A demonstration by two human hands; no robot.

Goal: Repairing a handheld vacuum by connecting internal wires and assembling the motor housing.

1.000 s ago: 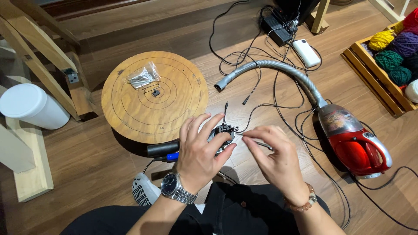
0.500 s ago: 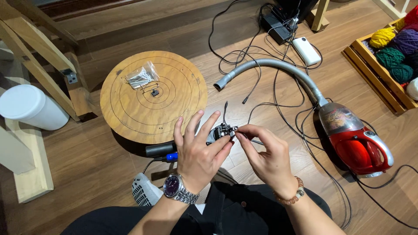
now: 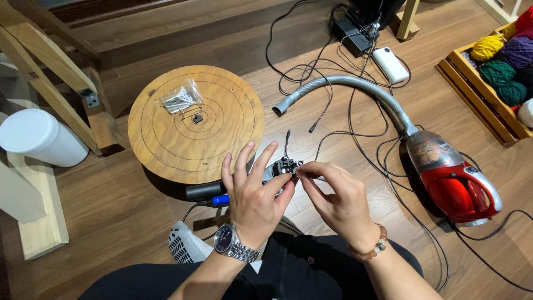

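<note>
My left hand point(image 3: 252, 194), with a steel wristwatch on its wrist, holds a small black mechanical part point(image 3: 282, 167) between thumb and fingers, the other fingers spread. My right hand point(image 3: 336, 197), with a bead bracelet at the wrist, pinches at the right side of the same part with its fingertips. Under my left hand lies a black tool with a blue section point(image 3: 214, 194). Just beyond stands a round wooden disc point(image 3: 194, 125) bearing a clear bag of screws point(image 3: 180, 99) and a small dark piece point(image 3: 197, 118).
A red canister vacuum point(image 3: 452, 178) with a grey hose point(image 3: 344, 86) lies to the right among black cables point(image 3: 355, 133). A wooden crate of yarn balls point(image 3: 497, 66) sits far right. At the left are a white tub point(image 3: 39, 136) and wooden frames point(image 3: 55, 61).
My right hand has slid left toward the small part and now pinches it. My left hand stays on the part with fingers spread. The camera view has shifted slightly.
</note>
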